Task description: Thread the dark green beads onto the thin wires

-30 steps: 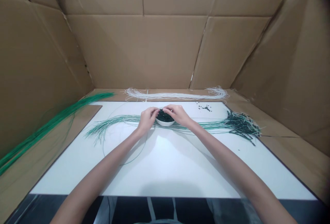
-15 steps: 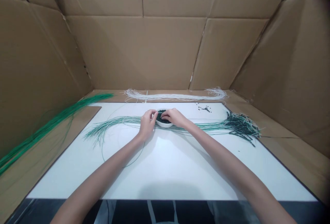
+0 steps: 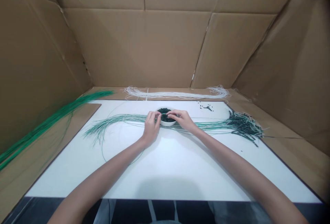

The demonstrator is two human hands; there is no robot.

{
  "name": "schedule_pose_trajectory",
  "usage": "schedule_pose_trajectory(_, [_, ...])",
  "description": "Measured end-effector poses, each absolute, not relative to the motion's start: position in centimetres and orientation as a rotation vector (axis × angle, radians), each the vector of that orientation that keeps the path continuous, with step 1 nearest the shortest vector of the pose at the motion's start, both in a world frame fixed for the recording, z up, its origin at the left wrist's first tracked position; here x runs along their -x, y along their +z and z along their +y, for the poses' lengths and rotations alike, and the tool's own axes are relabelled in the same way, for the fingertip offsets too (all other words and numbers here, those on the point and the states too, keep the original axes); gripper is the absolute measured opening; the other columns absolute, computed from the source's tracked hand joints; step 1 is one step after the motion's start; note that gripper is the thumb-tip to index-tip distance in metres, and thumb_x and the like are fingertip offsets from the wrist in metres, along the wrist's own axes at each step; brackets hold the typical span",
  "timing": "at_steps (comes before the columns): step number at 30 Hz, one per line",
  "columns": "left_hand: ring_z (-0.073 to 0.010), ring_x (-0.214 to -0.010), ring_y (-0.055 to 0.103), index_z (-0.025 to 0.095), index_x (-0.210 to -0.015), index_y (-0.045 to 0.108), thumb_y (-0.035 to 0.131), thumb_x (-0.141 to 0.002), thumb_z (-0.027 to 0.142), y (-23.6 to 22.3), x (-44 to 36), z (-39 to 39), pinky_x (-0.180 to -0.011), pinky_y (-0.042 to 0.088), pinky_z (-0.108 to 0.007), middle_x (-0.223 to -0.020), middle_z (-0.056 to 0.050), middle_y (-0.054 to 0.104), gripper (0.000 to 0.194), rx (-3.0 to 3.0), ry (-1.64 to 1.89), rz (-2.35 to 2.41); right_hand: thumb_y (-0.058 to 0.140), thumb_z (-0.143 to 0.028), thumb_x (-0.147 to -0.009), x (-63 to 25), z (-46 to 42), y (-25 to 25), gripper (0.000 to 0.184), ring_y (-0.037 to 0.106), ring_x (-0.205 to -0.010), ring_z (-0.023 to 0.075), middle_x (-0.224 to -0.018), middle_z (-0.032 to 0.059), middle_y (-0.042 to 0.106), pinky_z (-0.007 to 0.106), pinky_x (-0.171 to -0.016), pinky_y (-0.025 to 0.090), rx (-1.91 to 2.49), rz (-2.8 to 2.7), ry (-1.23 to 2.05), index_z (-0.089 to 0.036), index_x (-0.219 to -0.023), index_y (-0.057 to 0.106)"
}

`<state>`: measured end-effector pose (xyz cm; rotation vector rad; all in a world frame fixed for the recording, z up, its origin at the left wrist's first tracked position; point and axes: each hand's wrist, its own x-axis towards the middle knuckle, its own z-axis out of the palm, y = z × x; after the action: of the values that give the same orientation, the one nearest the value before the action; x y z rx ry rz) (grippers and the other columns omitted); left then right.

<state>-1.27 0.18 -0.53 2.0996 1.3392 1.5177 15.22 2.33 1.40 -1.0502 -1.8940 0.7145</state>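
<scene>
A white bowl (image 3: 167, 123) of small black beads (image 3: 165, 118) stands at the middle of the white board. At its left rim my left hand (image 3: 152, 124) is closed, pinching a thin green wire (image 3: 136, 159) that loops down past my left forearm. Above the beads a pale tip of the wire stretches toward my right hand (image 3: 183, 119), which has its thumb and fingers pinched together at the bowl's right side. Whatever sits between the right fingertips is too small to make out.
Green wires (image 3: 121, 117) lie across the board behind the bowl, their right ends strung with black beads (image 3: 244, 124). Loose beads (image 3: 207, 107) are scattered at the back right. A white wire bundle (image 3: 175, 95) lies behind, a green bundle (image 3: 56, 115) at left. Cardboard walls (image 3: 167, 48) surround the board.
My right hand has lifted out of the beads and drawn back slightly right, fingertips now facing the left hand's. The whole view has shifted a little.
</scene>
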Motion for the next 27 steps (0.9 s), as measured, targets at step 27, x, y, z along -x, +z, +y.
schedule_pose_trajectory(27, [-0.0124, -0.076, 0.050, 0.019, -0.088, 0.056, 0.040, -0.083, 0.026, -0.66, 1.29, 0.13, -0.070, 0.040, -0.024, -0.081, -0.003, 0.051, 0.018, -2.192, 1.516, 1.284, 0.051, -0.033, -0.073, -15.28, 1.86, 1.69, 0.024, 0.060, -0.076, 0.0169, -0.081, 0.0047, 0.066, 0.028, -0.074, 0.045, 1.041, -1.822, 0.833, -0.016, -0.083, 0.065])
